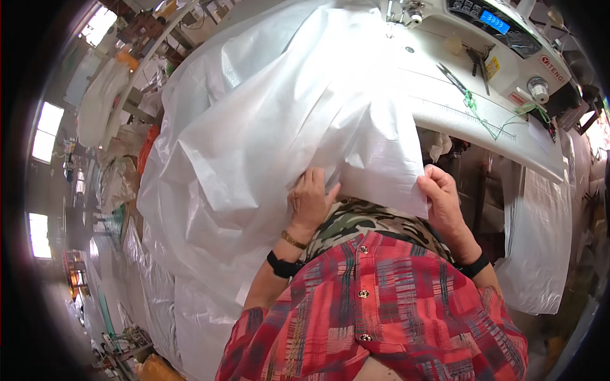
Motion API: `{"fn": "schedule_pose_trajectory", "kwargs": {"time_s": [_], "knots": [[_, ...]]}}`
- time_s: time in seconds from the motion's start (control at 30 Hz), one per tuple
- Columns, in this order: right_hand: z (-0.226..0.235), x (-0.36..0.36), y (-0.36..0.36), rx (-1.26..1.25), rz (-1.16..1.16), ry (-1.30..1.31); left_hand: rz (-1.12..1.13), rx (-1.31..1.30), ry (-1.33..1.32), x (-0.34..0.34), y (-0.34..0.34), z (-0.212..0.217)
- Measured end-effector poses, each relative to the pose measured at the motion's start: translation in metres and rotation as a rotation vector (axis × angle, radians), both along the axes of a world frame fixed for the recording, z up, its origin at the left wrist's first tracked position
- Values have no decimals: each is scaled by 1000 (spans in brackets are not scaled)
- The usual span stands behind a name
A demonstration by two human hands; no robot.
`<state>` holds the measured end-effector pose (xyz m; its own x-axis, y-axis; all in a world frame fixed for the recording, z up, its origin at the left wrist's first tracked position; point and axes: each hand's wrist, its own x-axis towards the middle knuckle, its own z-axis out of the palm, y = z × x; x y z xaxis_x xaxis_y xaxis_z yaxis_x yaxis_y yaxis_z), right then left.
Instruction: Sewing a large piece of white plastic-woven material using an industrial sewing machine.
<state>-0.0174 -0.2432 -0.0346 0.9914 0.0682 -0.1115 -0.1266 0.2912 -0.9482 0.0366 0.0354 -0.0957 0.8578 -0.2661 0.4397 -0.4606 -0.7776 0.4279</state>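
"The fingers of your right hand (448,200) were pinched on the right edge of the white sheet (254,146), close to its near corner, with the thumb on top."

"And your left hand (308,202) lay palm down on the sheet, thumb apart from the fingers. Whether it gripped a fold, I couldn't tell. Where did the rest of your sheet lie?"

"It spread over the left part of the table (534,152), ran up beside the needle end of the sewing machine (540,60), and hung in loose folds down your left side. Its near edge came to the camouflage cloth (356,219) at your waist."

"How did it look to handle for you?"

"Thin and light for its spread, I judged: soft enough to drape, crisp enough to keep creases. The shine suggested a slippery face, so your flat palm might have slid, and the hanging bulk probably dragged leftward."

"Then where was your best hold?"

"That straight right edge, in a pinch, with your other palm steadying the sheet. It seemed hardly fragile, though a hard tug could have stretched the edge."
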Motion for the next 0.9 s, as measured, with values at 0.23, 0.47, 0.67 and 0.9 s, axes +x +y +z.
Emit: {"fn": "schedule_pose_trajectory", "kwargs": {"time_s": [0.23, 0.47, 0.67, 0.9], "knots": [[-17, -2, -20, -941, -231, -69, 58, 159, -151, 8, 23, -41], [40, -1, 26, -1075, -157, -578, -266, -712, 980, -51, 58, 54], [26, -5, 68, -207, 322, -73, -295, -981, 1096, -60, 34, 88], [33, -17, 84, -411, 485, -83, -336, -664, 857, -60, 16, 83]]}}
